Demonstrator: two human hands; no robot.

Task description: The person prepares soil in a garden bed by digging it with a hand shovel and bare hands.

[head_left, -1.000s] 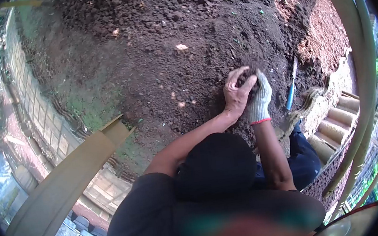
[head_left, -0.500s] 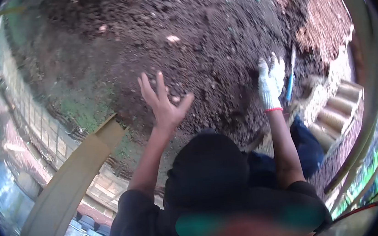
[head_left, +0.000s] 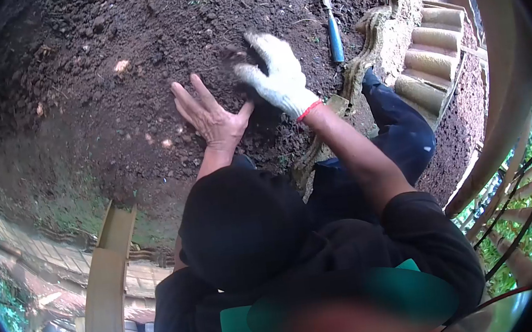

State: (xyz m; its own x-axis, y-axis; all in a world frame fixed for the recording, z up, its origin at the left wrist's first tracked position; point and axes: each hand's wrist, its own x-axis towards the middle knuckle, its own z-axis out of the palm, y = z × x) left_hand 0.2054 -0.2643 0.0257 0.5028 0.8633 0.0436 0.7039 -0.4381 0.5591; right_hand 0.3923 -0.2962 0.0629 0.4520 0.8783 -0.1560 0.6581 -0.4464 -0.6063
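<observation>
My left hand point(head_left: 213, 123), bare, is open, its fingers spread low over the dark, crumbly soil point(head_left: 156, 41). To its right my right hand point(head_left: 277, 74), in a white knitted glove with a red cuff, reaches inward across the soil. Its thumb and fingers are apart, with dark, blurred soil between and beside them. No held object shows in either hand. A hand tool with a blue handle point(head_left: 335, 39) and a narrow metal blade lies on the soil to the right of the gloved hand.
Stacked curved roof tiles point(head_left: 432, 51) stand at the right beside a rough, wavy border point(head_left: 359, 65). A tan beam-like channel point(head_left: 107, 286) rises at lower left. A thick curved pole point(head_left: 506, 76) runs along the right. Small pale stones point(head_left: 120, 66) dot the soil.
My gloved right hand has moved left, close to my left hand, its arm now slanting inward. The whole view has shifted, and the blue-handled tool now shows higher and farther left.
</observation>
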